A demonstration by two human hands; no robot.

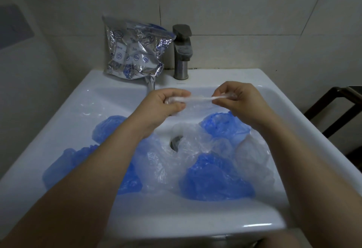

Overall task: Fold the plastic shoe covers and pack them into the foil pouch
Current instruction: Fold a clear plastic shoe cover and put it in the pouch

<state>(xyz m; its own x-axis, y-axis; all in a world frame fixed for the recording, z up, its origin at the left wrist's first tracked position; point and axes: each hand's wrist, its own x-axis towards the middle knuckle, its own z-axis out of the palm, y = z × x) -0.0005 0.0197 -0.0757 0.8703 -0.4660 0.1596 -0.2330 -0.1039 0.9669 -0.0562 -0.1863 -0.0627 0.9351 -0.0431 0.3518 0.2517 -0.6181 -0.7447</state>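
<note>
A clear plastic shoe cover [197,100] is stretched flat between both hands above the back of the sink. My left hand [166,102] pinches its left end, and my right hand [237,99] pinches its right end. Below them, several blue shoe covers [213,179] and clear shoe covers [162,165] lie crumpled in the basin. The silver foil pouch [135,50] with blue printing leans against the wall at the sink's back left, with blue plastic showing at its top.
The white ceramic sink [186,220] fills the view, its drain [176,143] partly covered by clear plastic. A grey metal tap [182,52] stands at the back centre beside the pouch. A dark wooden frame [337,110] stands to the right.
</note>
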